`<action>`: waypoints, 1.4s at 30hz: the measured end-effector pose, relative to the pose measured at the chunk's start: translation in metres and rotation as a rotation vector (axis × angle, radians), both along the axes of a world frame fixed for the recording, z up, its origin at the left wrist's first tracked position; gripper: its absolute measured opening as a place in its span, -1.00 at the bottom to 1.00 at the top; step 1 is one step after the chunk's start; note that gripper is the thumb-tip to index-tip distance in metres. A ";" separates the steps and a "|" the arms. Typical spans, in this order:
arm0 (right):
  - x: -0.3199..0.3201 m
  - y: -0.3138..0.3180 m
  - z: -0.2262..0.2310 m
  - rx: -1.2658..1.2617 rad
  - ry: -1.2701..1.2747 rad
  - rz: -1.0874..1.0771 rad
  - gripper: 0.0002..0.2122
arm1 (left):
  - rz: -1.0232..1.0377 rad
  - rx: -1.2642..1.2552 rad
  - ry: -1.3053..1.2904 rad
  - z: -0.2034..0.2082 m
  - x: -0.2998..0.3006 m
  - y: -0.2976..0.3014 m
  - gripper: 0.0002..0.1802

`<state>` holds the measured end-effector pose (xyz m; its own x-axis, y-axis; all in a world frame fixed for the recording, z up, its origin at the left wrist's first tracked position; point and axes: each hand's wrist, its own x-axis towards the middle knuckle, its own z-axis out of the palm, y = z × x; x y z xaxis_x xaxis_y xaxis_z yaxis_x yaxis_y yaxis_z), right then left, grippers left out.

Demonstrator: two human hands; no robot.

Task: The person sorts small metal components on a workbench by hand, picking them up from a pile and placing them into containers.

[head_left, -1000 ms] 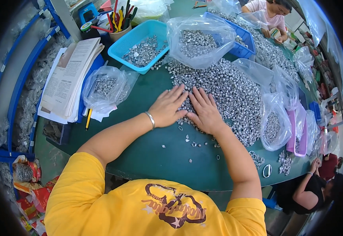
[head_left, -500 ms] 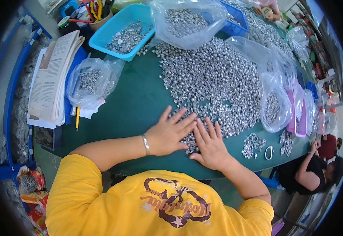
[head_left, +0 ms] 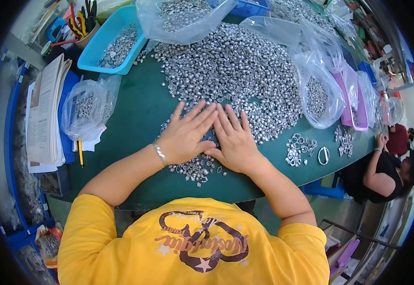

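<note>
Now both hands [head_left: 211, 135] have dragged silver rings [head_left: 195, 166] nearer the table [head_left: 135, 118] edge.

Both hands [head_left: 211, 135] nearer the table edge [head_left: 226, 190], a small batch of silver rings [head_left: 195, 167] dragged along.

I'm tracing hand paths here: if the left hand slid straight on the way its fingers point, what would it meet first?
Probably the big heap of small silver metal parts just beyond the left hand, whose fingertips already reach the heap's near edge.
</note>
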<state>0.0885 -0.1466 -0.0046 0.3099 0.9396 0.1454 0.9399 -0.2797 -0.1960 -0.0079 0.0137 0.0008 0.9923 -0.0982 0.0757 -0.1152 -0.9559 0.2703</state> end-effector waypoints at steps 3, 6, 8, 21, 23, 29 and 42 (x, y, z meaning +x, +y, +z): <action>-0.009 -0.020 0.012 -0.076 0.025 0.028 -0.28 | -0.055 0.033 0.027 -0.007 0.006 -0.002 -0.25; -0.023 -0.032 0.013 -0.016 0.112 0.212 -0.46 | 0.016 0.114 0.040 -0.006 0.007 0.012 -0.28; -0.015 -0.029 0.012 0.125 0.142 0.157 -0.63 | 0.047 0.134 0.022 -0.006 0.003 0.023 -0.28; 0.029 -0.021 0.002 0.413 0.316 -0.337 -0.95 | 0.110 -0.269 -0.352 0.006 -0.005 -0.001 -0.76; 0.021 -0.028 0.011 0.573 1.701 -0.571 -0.92 | 0.038 -0.329 -0.425 -0.003 0.014 -0.017 -0.81; 0.016 -0.049 0.004 0.726 2.399 -0.353 -0.91 | 0.070 -0.230 -0.323 -0.016 0.043 -0.040 -0.88; 0.017 -0.053 0.006 0.814 2.138 -0.404 -0.86 | 0.685 -1.864 -0.091 0.007 -0.021 0.020 -0.91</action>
